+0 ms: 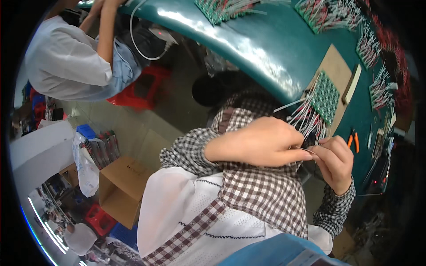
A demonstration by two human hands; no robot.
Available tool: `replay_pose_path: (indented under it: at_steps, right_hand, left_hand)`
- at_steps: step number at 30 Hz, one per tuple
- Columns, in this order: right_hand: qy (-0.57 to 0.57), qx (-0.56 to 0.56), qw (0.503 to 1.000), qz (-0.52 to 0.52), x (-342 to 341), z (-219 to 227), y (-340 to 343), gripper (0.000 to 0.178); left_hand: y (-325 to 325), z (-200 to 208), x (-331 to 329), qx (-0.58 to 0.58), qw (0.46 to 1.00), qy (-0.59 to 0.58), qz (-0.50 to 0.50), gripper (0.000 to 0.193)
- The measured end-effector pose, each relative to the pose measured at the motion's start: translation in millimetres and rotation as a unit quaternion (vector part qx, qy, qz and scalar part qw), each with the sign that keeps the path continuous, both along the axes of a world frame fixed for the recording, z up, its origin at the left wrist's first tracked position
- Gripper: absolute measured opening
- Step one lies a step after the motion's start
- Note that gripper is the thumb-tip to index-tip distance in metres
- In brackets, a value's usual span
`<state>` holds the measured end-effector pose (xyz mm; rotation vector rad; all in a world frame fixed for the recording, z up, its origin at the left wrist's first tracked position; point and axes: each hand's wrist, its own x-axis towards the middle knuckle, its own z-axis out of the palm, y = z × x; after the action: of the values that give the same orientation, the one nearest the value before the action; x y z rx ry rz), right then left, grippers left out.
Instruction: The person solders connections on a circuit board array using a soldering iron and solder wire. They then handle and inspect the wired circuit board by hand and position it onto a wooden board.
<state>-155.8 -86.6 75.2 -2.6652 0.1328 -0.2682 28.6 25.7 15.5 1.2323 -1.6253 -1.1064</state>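
In the head view, my left hand (262, 142) reaches across from the left, its thumb and fingers pinched on a thin wire (305, 150). My right hand (333, 162) is closed too, its fingertips meeting the same wire close to the left hand's. Just beyond both hands, a green circuit board panel (326, 98) lies tilted over the table's edge side. White, red and dark wires (306, 116) fan out from it toward my hands. Under the panel is a flat tan board (332, 60). My fingers hide where the held wire's ends go.
The green table (266, 62) carries more wired board panels (329, 15) at its far side. Orange-handled pliers (353, 141) lie right of my right hand, and a pale strip (352, 84) rests on the tan board. A co-worker (71, 57) sits left, near a red stool (144, 88). An open carton (122, 190) stands lower left.
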Motion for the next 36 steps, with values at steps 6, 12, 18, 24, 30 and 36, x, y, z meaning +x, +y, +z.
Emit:
replay_pose_path:
  at_steps: [6, 12, 18, 24, 30, 36]
  right_hand:
    - [-0.059, 0.153, 0.985, -0.056, -32.4, -2.4, -0.5, 0.011]
    - [-0.272, 0.211, 0.912, -0.222, -75.2, 8.0, -16.2, 0.022]
    - [-0.306, 0.162, 0.918, -0.19, -70.2, 36.6, -34.8, 0.024]
    - [-0.484, 0.471, 0.734, -0.065, -164.7, 75.4, -99.3, 0.017]
    - [-0.485, 0.446, 0.735, -0.163, -189.6, 50.2, -96.3, 0.035]
    - [-0.5, 0.561, 0.655, -0.075, -192.7, 52.6, -104.3, 0.034]
  left_hand:
    - [41.7, -74.0, 59.9, -0.004, 0.984, 0.176, 0.003, 0.013]
    - [83.1, -6.7, 124.6, 0.04, 0.993, 0.008, 0.109, 0.007]
    - [85.6, 75.3, 128.0, -0.199, 0.926, -0.102, 0.305, 0.017]
    - [78.1, 93.6, 116.4, -0.158, 0.983, -0.036, 0.092, 0.019]
    - [108.8, -61.7, 170.3, 0.149, 0.951, 0.169, 0.21, 0.014]
    - [73.7, 66.3, 184.6, -0.177, 0.946, -0.019, 0.271, 0.015]
